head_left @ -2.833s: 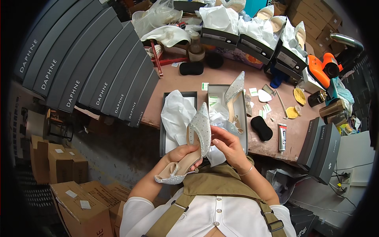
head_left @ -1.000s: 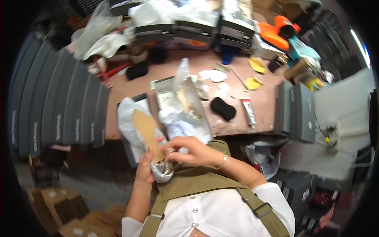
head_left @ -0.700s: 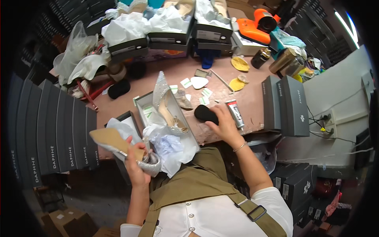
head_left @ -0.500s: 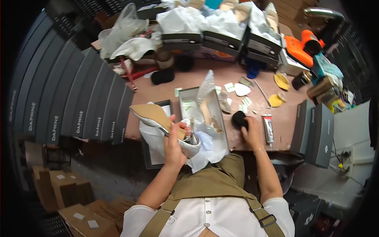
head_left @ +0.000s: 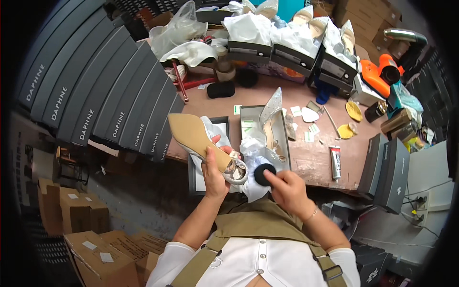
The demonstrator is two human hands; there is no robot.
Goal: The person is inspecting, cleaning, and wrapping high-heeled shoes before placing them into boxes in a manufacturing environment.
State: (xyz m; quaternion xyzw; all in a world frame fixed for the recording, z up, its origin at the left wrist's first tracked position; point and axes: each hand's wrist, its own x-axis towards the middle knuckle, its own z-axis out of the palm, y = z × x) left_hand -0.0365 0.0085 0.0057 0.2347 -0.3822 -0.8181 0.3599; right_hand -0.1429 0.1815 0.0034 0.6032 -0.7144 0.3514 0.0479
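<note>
My left hand (head_left: 216,174) grips a silvery pointed high-heeled shoe (head_left: 197,135), its tan sole turned up toward me. Close to the heel end of that shoe, my right hand (head_left: 288,191) pinches a round black pad (head_left: 264,175), apparently a sponge or brush. A second glittery pointed shoe (head_left: 271,117) lies in the open grey shoebox (head_left: 286,155) in front of me. White tissue paper (head_left: 256,191) spills over the box's near edge. Partly behind my left hand sits a dark box lid (head_left: 192,179) lined with white paper.
Stacked dark shoeboxes (head_left: 103,91) wall off the left side. Open boxes of shoes (head_left: 296,57) line the back, near an orange tool (head_left: 375,79). A glue tube (head_left: 335,161) and yellow sponge pieces (head_left: 354,111) lie on the right. Cardboard boxes (head_left: 95,258) stand lower left.
My right hand has lifted the black pad off the table and brought it left, beside the held shoe. The shoe's sole has turned more toward me. The whole view has shifted.
</note>
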